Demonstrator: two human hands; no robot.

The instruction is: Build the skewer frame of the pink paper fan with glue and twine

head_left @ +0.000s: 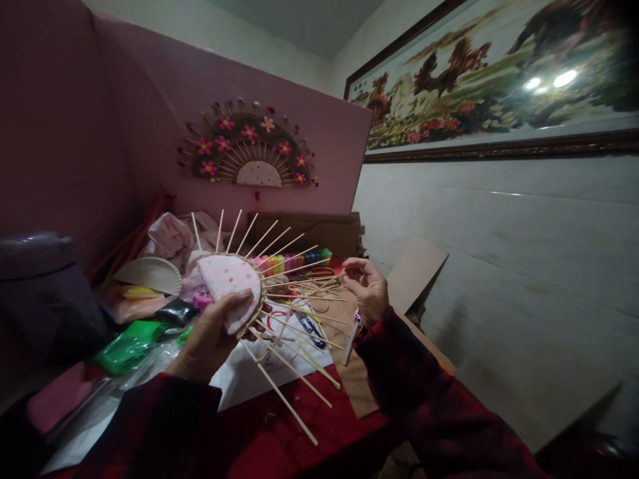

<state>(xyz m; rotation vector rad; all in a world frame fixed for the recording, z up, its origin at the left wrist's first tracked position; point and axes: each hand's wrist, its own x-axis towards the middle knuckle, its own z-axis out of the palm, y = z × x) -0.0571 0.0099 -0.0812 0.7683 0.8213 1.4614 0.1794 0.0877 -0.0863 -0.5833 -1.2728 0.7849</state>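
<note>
My left hand (219, 326) grips a half-round fan base (232, 279), covered in white cloth with pinkish dots, with the thumb on its face. Thin wooden sticks (287, 369) spread out from its curved edge like rays. Brown twine (263, 293) runs along that edge, around the feet of the sticks. To the right, beyond the stick tips, my right hand (367, 289) is raised with thumb and forefinger pinched together. Whatever lies between those fingertips is too small to make out.
Loose sticks (319, 289), a blue-handled cutter (310, 329) and white paper (239, 379) lie on the red table (279, 426). Colourful clay tubs (284, 263) stand behind. Bags, a green packet (130, 346) and a paper plate (150, 276) crowd the left. A flowered fan (249, 143) shows on the pink board.
</note>
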